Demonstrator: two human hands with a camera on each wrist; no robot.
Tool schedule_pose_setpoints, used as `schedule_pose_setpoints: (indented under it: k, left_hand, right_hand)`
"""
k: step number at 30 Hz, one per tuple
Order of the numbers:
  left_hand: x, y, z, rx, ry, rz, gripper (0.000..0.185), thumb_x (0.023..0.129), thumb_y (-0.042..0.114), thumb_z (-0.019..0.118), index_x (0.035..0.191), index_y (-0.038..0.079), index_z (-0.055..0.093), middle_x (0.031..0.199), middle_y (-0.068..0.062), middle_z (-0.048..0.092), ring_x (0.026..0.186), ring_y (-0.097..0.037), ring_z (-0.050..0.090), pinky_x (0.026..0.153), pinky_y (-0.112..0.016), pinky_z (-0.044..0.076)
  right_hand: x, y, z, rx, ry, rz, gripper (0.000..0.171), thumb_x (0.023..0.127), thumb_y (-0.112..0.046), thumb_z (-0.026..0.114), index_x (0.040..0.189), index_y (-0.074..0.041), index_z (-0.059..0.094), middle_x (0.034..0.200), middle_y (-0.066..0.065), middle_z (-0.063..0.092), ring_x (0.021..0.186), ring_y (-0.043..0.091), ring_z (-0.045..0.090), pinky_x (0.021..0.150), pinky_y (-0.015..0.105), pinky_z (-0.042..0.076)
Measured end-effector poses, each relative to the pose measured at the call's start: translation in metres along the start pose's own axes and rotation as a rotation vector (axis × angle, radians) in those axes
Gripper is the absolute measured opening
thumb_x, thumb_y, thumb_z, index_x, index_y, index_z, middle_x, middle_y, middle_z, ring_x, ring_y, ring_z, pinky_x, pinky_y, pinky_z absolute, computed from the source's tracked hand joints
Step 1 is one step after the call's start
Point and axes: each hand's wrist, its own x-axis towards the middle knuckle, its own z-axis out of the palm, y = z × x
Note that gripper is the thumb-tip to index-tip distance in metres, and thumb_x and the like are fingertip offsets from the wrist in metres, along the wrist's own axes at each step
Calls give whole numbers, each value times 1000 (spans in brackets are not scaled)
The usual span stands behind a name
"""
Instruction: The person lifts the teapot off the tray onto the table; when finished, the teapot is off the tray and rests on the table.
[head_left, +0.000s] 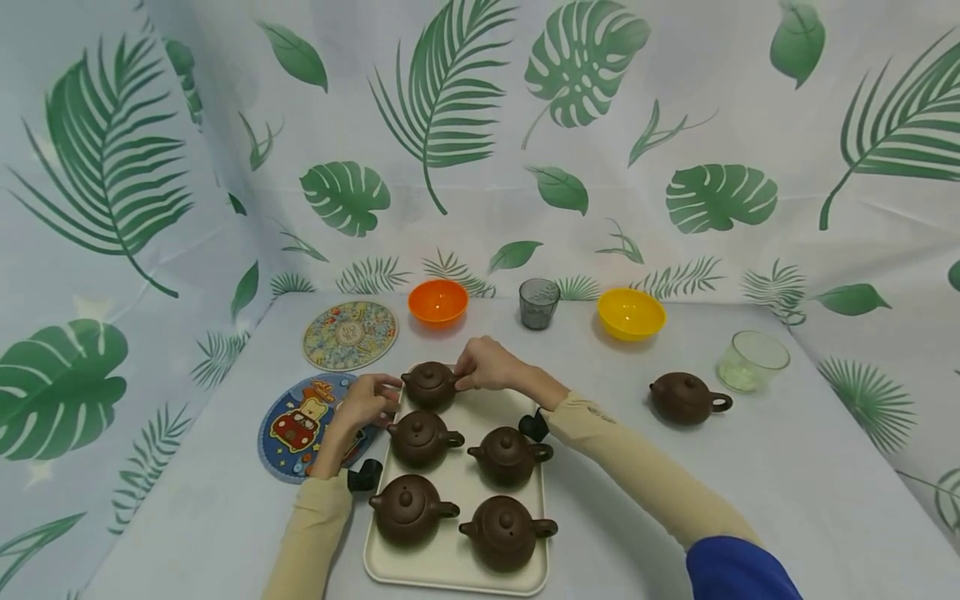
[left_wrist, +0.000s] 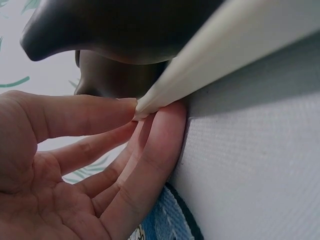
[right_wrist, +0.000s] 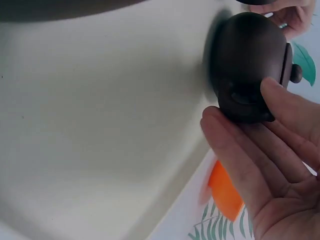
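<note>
A cream tray (head_left: 442, 571) carries several dark brown teapots in two columns. At its far left corner stands a teapot (head_left: 429, 385) with a round-knobbed lid, spout toward the left. My right hand (head_left: 491, 364) holds that teapot by its handle; in the right wrist view the thumb lies on top of the handle (right_wrist: 243, 97) and the fingers are below it. My left hand (head_left: 367, 402) is at the tray's left edge. There the thumb and fingers pinch the tray rim (left_wrist: 165, 82), below the teapots' spouts.
Another teapot (head_left: 684, 398) stands off the tray at right, near a pale green glass (head_left: 753, 361). Behind are an orange bowl (head_left: 438, 303), a grey glass (head_left: 538, 304) and a yellow bowl (head_left: 631, 315). Two round mats, one patterned (head_left: 351, 335), one blue (head_left: 296, 433), lie at left.
</note>
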Motion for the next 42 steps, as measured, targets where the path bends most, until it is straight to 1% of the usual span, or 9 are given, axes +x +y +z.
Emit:
schedule_pose_setpoints:
  k: [6,12,17,20,24,28,30,35,42]
  left_hand:
    - [2,-1,2,-7,1,-13,37,86,-6,60,123,-10,57,93,-19,61,70,-20,63,56,-33,57]
    - [2,0,4,-11,-1,-18,37,86,-6,60,123,-10,56,91,-18,61,68,-19,62,56,-33,57]
    - [3,-1,4,-5,-8,-7,38,87,-5,61,124,-10,56,94,-21,62,70,-20,63,58,-34,58]
    - [3,-1,3,-2,-7,8,37,86,-6,61,123,-10,56,95,-22,62,70,-20,63,57,-34,58]
    - [3,0,2,-6,-8,15,38,85,-6,61,123,-11,56,94,-22,62,67,-19,62,55,-32,57]
    - [1,1,2,-11,-2,2,38,84,-7,60,122,-10,56,92,-20,63,65,-19,62,54,-32,56]
    - [0,1,2,-15,4,-7,38,85,-7,61,122,-10,57,92,-20,63,65,-19,62,54,-31,56]
    - [-2,1,1,-21,8,-2,38,85,-6,61,123,-11,56,92,-21,64,65,-19,63,54,-31,56]
    - [-5,4,1,-20,7,5,39,85,-6,62,123,-12,56,93,-24,63,67,-21,63,54,-32,56]
  right_hand:
    - [-2,5,-2,-47,24,-15,8,81,-3,74,87,1,77,75,9,73,59,9,67,55,19,54]
    - [-19,19,-13,7,54,-4,10,80,-2,74,89,3,77,78,11,74,61,10,69,56,20,55]
    - [-48,39,-32,37,110,-13,11,80,-2,74,89,3,77,76,11,73,62,13,69,59,23,56]
    - [-72,51,-49,87,118,45,12,81,-2,72,91,5,76,79,12,74,66,18,70,61,26,57]
    - [-106,69,-69,183,123,171,17,85,1,68,98,11,72,87,19,73,75,31,71,66,32,59]
    - [-135,88,-81,199,161,236,19,85,3,67,101,14,70,90,22,72,78,37,70,67,33,59]
    - [-145,95,-84,192,179,241,19,85,3,67,100,14,70,88,23,72,78,37,70,66,31,59]
    - [-163,109,-85,177,205,231,17,82,5,69,96,15,70,85,23,72,72,35,71,63,31,59]
    - [-169,120,-79,177,200,207,16,80,7,70,93,17,70,83,24,71,69,31,71,61,28,59]
